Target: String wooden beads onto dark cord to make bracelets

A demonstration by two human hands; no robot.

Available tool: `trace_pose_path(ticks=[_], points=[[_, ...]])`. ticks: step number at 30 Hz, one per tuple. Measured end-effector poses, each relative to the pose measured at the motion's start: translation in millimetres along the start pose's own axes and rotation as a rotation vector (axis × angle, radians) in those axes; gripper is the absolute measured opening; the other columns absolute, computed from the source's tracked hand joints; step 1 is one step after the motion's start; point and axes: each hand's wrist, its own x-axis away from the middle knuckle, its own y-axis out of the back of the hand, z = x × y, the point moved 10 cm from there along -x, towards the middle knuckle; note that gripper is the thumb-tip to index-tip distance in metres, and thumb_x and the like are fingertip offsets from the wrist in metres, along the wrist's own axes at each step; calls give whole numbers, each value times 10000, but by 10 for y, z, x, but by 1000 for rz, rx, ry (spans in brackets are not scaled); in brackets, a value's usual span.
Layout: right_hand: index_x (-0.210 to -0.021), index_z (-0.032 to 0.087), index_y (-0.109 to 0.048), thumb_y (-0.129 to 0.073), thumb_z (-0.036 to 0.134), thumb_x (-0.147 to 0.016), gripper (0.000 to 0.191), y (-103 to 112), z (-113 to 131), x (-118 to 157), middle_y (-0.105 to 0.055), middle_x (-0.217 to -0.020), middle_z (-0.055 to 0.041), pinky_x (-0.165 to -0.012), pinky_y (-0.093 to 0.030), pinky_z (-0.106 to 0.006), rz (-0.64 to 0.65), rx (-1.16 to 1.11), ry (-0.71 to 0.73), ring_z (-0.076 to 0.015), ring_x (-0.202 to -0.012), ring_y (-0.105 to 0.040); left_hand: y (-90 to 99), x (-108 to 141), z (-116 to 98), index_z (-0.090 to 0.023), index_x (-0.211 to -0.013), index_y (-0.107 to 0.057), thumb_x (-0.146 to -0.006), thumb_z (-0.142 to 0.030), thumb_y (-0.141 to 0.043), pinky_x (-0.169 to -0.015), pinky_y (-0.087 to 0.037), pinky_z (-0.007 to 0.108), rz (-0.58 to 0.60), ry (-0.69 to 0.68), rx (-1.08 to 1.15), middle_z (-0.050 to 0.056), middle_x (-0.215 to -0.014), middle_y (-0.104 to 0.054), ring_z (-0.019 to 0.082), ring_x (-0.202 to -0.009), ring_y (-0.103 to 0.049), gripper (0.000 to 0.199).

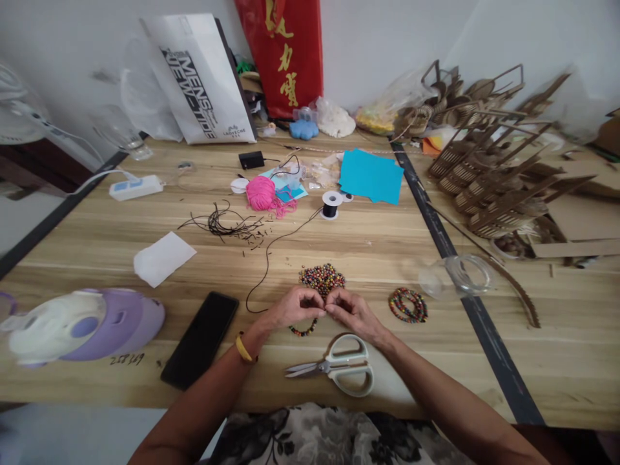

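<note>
You are wearing a yellow wristband and a floral garment.
Just behind the grip of your left hand, the band is circling your wrist, showing a broad, rounded, golden-yellow face. Behind your right hand, you are leaving the wrist and forearm bare. Nearer your body than either grip, the cloth is showing large black and grey blooms and leaves on a pale ground.

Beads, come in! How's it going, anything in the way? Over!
Left hand, right hand: tips meeting, anything held too small to tell. Loose beads piled beyond, beaded strand below. Scissors close by, touching neither hand.
</note>
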Motion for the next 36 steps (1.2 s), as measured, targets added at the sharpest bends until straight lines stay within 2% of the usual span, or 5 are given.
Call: trace_pose_path(ticks=[9,17,22,27,36], points=[[-803,164,-560,-565,437,-870,282,65,12,-3,-508,-702,3,-572,-338,-228,-45,23,15,-113,-630,-436,43,-15,-3,-118,-729,-635,-736,-254,-658,-606,-401,201,-50,18,-58,2,-661,-587,99,-631,-498,138],[-870,178,-546,-587,427,-839,253,697,-19,10,-506,-683,16,-511,-354,-221,-390,26,-3,-107,-555,-427,75,1,20,-110,-736,-606,-746,-278,-648,-566,-378,199,-95,60,-13,-2,-635,-573,85,-580,-488,174],[-842,168,-560,-564,388,-842,220,928,-40,-18,-556,-744,-16,-557,-387,-233,-429,256,17,-130,-637,-488,60,-3,43,-117,-732,-579,-758,-304,-646,-616,-437,220,-110,62,42,30,-667,-634,113,-626,-580,200],[-823,166,-584,-555,342,-857,181,825,47,-41,-566,-738,-28,-539,-393,-242,-330,440,64,-137,-629,-505,39,-2,68,-125,-734,-559,-764,-340,-650,-613,-470,232,-114,76,98,30,-649,-651,119,-602,-611,235],[-912,177,-630,-511,213,-910,125,187,284,8,-590,-866,-74,-658,-444,-273,-29,629,274,-165,-762,-567,4,5,112,-127,-739,-553,-770,-275,-629,-575,-492,223,-92,99,82,7,-611,-627,113,-561,-610,169]])
